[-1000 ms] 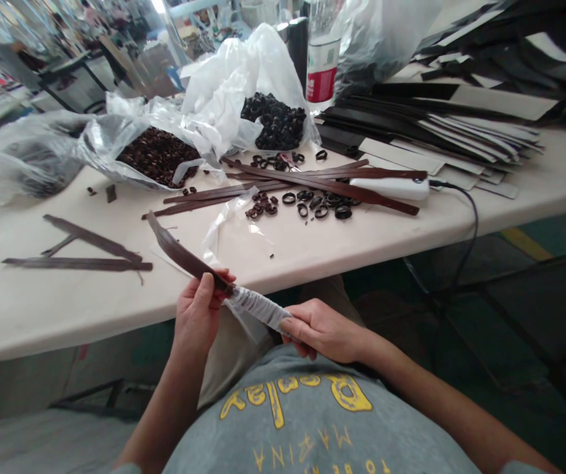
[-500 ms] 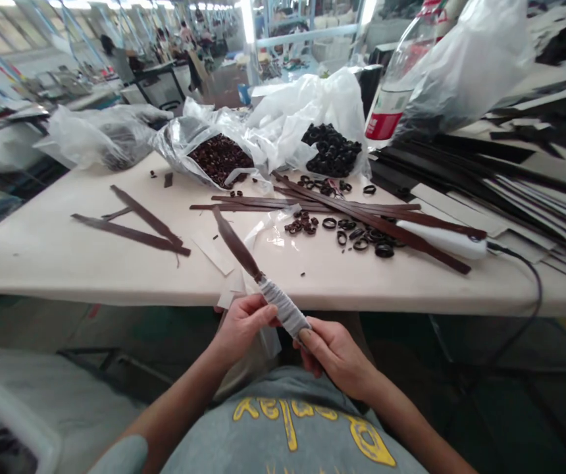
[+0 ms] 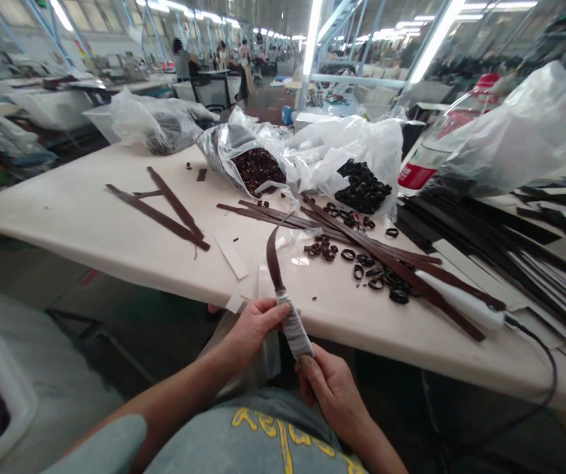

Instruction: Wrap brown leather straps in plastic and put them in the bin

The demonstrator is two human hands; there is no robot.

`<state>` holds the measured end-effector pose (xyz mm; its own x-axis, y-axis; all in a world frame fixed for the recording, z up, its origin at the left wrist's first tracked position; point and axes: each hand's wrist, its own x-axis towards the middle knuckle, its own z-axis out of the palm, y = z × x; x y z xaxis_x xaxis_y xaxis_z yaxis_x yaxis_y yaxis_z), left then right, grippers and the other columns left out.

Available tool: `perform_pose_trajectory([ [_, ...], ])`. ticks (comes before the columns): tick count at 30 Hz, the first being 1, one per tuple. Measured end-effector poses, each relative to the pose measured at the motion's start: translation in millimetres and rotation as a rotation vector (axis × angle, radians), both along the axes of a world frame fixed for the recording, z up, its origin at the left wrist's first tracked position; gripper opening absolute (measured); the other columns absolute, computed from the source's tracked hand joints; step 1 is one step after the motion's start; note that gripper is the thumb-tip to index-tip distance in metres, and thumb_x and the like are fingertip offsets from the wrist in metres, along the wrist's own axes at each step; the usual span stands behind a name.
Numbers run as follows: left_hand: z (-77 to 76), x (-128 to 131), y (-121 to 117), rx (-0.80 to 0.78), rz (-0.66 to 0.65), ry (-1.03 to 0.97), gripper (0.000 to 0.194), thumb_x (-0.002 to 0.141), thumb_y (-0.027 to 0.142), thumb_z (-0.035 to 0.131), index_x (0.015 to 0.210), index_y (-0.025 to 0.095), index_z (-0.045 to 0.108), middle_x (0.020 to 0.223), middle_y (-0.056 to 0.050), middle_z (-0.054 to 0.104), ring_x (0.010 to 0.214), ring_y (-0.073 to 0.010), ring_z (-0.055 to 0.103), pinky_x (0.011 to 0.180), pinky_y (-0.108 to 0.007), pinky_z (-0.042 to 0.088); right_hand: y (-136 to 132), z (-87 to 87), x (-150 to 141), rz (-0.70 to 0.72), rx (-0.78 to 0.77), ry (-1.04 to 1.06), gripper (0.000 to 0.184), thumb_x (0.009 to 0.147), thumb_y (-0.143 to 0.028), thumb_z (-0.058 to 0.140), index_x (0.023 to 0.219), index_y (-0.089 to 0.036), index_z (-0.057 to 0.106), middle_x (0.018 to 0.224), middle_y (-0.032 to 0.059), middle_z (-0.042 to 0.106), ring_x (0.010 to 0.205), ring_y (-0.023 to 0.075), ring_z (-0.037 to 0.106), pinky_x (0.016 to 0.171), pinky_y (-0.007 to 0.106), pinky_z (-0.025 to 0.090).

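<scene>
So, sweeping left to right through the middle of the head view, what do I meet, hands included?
Pair of brown strips on the table, left hand, wrapped strap between the hands, right hand, white corded tool.

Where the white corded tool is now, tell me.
In the head view, the white corded tool lies on the right part of the table, partly under brown strips, just right of the black rings.

Counts one bottle (image 3: pixel 428 160), three plastic bags (image 3: pixel 159 122) (image 3: pixel 224 148) (image 3: pixel 366 141) left of it, one bag (image 3: pixel 524 131) right. Adds one wrapped strap (image 3: pixel 294 332) and one corded tool (image 3: pixel 485 317) in front of it.
</scene>
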<state>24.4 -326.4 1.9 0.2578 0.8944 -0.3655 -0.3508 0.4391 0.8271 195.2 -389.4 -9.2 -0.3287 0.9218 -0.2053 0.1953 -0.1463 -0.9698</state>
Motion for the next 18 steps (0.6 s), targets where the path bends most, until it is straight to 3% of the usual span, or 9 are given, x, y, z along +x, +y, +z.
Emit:
perform_pose_trajectory([
  [11, 14.0, 1.9, -0.7, -0.029, 0.186, -0.231, 0.032, 0.065, 0.04, 0.087, 0.081, 0.014, 0.076, 0.08, -0.007, 0.073, 0.074, -0.0152, 0.065, 0.072, -0.025, 0.049, -4.2, -6.3, -2.7, 0.043, -0.004, -0.046, 0.048, 0.099, -0.059, 0.037, 0.077, -0.019, 0.051, 0.052, -0.0048, 0.047, 0.044, 0.0097, 0.043, 0.046, 0.021, 0.033],
  [18, 9.5, 4.7, -2.2, 0.025, 0.058, -0.233, 0.03, 0.075, 0.042, 0.08, 0.078, 0.012, 0.074, 0.075, -0.008, 0.071, 0.068, -0.0157, 0.064, 0.066, -0.026, 0.049, -5.6, -25.0, -0.7, 0.075, -0.043, 0.005, 0.053, 0.097, -0.065, 0.035, 0.077, -0.018, 0.049, 0.054, -0.004, 0.046, 0.048, 0.01, 0.042, 0.048, 0.022, 0.034],
])
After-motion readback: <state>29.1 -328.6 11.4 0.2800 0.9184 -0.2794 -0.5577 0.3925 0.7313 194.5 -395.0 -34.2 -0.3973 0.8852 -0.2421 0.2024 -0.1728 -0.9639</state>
